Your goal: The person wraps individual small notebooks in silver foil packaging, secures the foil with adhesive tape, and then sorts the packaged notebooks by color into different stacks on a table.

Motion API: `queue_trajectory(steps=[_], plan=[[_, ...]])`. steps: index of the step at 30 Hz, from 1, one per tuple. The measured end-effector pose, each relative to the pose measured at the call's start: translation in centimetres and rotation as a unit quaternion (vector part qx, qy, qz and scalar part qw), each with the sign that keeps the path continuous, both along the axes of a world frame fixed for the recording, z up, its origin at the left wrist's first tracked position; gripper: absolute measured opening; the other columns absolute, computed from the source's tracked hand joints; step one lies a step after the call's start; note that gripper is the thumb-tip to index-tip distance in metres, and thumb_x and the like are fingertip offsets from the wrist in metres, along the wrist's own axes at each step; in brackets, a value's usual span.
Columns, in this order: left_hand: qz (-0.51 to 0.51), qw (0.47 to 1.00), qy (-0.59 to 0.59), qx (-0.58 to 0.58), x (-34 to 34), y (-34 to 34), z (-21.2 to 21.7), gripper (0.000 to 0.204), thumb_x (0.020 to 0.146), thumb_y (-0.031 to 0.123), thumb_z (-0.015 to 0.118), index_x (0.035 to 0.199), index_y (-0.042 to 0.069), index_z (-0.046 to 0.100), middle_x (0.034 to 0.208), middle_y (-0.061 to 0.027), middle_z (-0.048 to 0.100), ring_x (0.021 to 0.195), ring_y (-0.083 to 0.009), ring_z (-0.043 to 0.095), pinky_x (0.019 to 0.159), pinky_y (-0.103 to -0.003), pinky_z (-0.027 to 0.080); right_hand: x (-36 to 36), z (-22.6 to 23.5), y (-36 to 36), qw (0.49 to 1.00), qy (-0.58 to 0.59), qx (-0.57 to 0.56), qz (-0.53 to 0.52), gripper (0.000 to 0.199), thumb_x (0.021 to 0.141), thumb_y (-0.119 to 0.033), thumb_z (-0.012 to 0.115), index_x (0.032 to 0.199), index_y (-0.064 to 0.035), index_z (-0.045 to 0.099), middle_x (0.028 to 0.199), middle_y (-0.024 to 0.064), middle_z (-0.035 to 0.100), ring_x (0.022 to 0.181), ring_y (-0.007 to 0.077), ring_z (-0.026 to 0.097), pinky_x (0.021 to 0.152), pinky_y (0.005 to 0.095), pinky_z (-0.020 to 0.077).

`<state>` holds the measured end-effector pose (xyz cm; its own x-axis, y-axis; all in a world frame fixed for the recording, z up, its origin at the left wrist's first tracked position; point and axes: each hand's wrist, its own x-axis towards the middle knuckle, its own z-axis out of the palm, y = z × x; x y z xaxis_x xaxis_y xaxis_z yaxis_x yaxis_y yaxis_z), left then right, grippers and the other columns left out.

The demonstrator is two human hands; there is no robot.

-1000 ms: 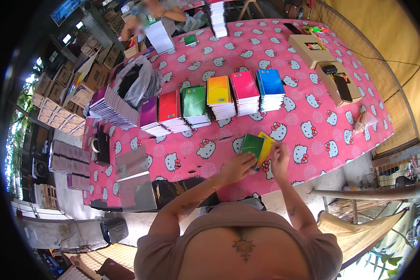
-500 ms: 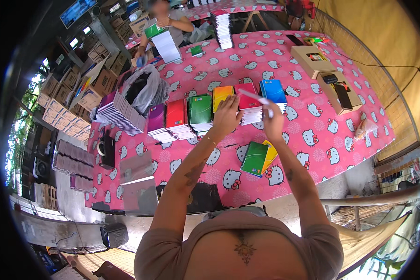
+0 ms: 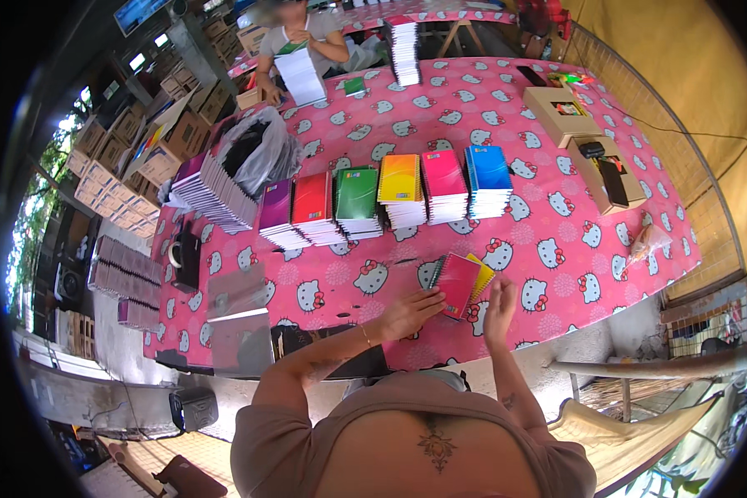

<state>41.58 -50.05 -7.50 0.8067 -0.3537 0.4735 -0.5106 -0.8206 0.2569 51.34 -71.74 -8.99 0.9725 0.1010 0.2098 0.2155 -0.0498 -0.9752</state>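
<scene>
Pink spiral-bound notebook [image 3: 456, 284] lying on yellow notebook [image 3: 480, 275], lower centre; left hand [image 3: 408, 315] touching, right hand [image 3: 500, 300] open beside. Could skew stack.

Cardboard boxes [image 3: 560, 112] sit right; a plastic bag [image 3: 261, 153] left, on the pink tablecloth [image 3: 556, 241].

Bare forearms, a mauve top, one thin bracelet

The person wears a dusty mauve short-sleeved top whose sleeves end above the elbows, far back from the fingers, leaving both forearms bare. A thin, pale bracelet circles the wrist just behind the left hand [image 3: 408, 315]. No ring or glove shows on the fingers of the left hand or of the right hand [image 3: 500, 300]. A small dark ornamental mark sits at the middle of the chest, and a fainter dark mark shows on the right forearm near the elbow.
</scene>
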Motion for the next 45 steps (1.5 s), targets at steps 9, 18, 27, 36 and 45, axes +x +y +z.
queue_trajectory(steps=[9,18,27,36,45], plan=[[0.343,0.93,-0.122,-0.048,5.7,10.2,7.8,0.05,0.087,0.021,0.07,0.134,0.009,0.056,0.132,-0.0145,0.059,0.124,-0.0347,0.055,0.105,-0.048,0.044,5.2,6.2,9.7,0.951,-0.241,-0.114,0.157,0.03,0.087,-0.005,0.066,0.117,-0.0048,0.062,0.12,0.0175,0.057,0.116,0.0346,0.056,0.096,0.0413,0.0477],[0.304,0.952,0.003,-0.015,4.7,14.4,9.3,0.051,0.085,0.021,0.071,0.133,0.009,0.058,0.14,-0.0121,0.055,0.133,-0.0259,0.05,0.109,-0.055,0.037,3.5,9.6,21.1,0.921,0.177,0.157,0.309,0.052,0.094,-0.019,0.066,0.142,-0.0104,0.047,0.127,0.0089,0.056,0.111,0.0192,0.057,0.089,0.0338,0.0515],[0.377,0.916,0.001,0.135,0.5,20.5,9.7,0.056,0.082,0.018,0.072,0.136,0.017,0.057,0.131,-0.0318,0.053,0.12,-0.0436,0.056,0.103,-0.051,0.045,6.0,8.8,25.0,0.924,-0.022,-0.01,0.381,0.061,0.094,-0.03,0.066,0.146,-0.0083,0.045,0.103,0.0102,0.061,0.092,0.0217,0.063,0.083,0.0362,0.0524],[0.292,0.955,0.059,0.018,1.8,21.9,12.9,0.033,0.088,0.014,0.068,0.12,0.012,0.061,0.1,-0.0192,0.068,0.082,-0.0354,0.068,0.064,-0.047,0.055,8.2,8.6,24.5,0.88,-0.172,-0.319,0.306,0.063,0.089,-0.038,0.067,0.141,-0.0071,0.052,0.1,0.019,0.062,0.097,0.0338,0.065,0.079,0.0459,0.054],[0.19,0.967,-0.154,0.07,1.8,5.7,12.8,0.056,0.082,0.007,0.066,0.136,0.009,0.054,0.128,-0.0176,0.061,0.11,-0.0322,0.064,0.09,-0.042,0.055,5.4,11.8,12.7,0.788,0.366,0.325,0.372,0.067,0.098,-0.056,0.05,0.147,-0.0101,0.042,0.121,0.0082,0.063,0.115,0.0262,0.06,0.099,0.0394,0.0477]])
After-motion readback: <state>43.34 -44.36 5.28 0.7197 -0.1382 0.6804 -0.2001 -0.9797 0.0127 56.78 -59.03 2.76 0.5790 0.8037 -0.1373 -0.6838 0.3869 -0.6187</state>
